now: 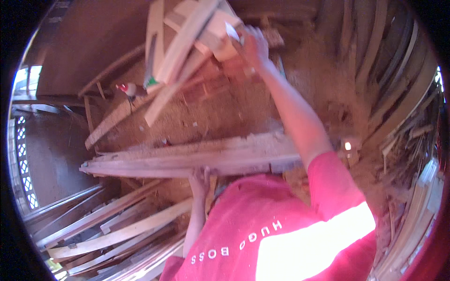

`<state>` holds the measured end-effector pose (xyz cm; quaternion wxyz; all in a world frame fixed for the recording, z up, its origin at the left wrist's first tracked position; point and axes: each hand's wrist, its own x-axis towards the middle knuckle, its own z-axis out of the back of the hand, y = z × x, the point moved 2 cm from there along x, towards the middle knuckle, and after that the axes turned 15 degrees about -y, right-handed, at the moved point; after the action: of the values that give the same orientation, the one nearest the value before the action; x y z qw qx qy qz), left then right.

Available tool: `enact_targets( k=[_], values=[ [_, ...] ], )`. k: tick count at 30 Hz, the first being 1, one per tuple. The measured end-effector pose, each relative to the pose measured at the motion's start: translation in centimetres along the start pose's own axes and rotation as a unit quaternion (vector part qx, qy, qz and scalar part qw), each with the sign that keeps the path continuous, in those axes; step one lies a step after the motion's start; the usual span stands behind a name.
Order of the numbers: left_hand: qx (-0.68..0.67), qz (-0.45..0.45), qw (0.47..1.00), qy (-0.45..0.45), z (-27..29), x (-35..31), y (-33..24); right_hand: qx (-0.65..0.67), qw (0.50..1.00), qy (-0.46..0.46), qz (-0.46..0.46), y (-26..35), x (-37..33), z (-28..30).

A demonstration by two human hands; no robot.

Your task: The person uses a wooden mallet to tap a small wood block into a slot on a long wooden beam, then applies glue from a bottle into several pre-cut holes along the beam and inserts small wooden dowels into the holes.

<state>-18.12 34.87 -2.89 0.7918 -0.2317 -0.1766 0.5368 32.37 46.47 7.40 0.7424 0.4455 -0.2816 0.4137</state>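
The right hand (254, 49) bends at the far boards (186, 40), its fingers beside a white pointed piece (232, 31); I cannot tell whether they pinch it. The left hand (200, 180) rests on the near edge of the long timber (229, 157), likely bracing the body for that long reach; whether its fingers clamp the wood is unclear. The boards lie overlapped at the far side, some slanting over reddish blocks (206, 84), which probably prop them off the floor. A red-and-white object (126, 89) sits left of them. The brown ground (225, 112) looks dusty. Long strips (122, 234) lie near left, curved planks (375, 47) line the far right, and a pierced screen (26, 164) lets in light at left.
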Motion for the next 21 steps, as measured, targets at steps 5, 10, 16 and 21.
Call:
enact_targets(
  k=[5, 10, 16, 21],
  values=[
    [0.024, -0.037, 0.999, 0.026, 2.0, 0.1, 1.2, 0.069, 0.996, 0.033, -0.041, 2.6, 0.1, 3.7],
    [0.186, -0.18, 0.961, 0.097, 4.6, 2.7, 3.3, 0.07, 0.995, -0.02, -0.072, -0.6, -3.3, 13.1],
    [0.218, -0.244, 0.935, 0.138, 5.3, 6.3, 10.8, -0.046, 0.923, -0.06, -0.378, -5.5, -16.6, 28.9],
    [0.157, -0.275, 0.906, 0.281, 4.2, 8.3, 12.6, -0.175, 0.898, -0.15, -0.373, 0.1, -27.0, 38.9]
  ],
)
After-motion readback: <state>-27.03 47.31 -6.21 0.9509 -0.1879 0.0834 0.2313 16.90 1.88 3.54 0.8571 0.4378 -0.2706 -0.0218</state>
